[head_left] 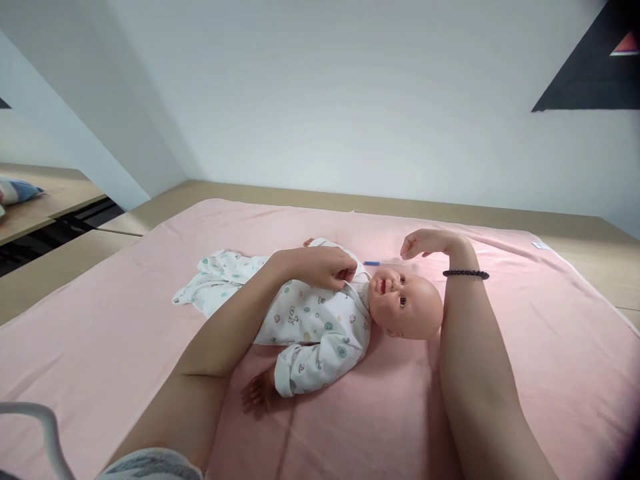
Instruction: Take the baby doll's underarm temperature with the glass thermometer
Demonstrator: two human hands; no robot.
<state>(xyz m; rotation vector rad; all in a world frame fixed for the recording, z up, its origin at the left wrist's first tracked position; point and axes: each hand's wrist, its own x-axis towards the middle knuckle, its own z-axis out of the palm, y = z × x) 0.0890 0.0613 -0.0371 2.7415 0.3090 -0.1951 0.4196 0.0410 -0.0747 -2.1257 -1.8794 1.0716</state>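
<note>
A bald baby doll [407,307] lies on its back on a pink cloth [350,413], its head to the right. It wears a white printed outfit [310,313]. My left hand [327,268] is closed on the outfit's collar edge, lifting it a little at the chest. Beyond the doll's head, my right hand [424,244] hovers with curled fingers pressed together; whatever they hold, if anything, is too small to make out. A thin stick with a blue handle [371,263] lies on the cloth between my hands, beside the doll's neck.
The cloth covers a wooden table [300,195] that meets a pale wall. At the far left stands another table [45,180] with a blue and white item [20,190] on it. A grey curved tube [47,427] shows at the lower left.
</note>
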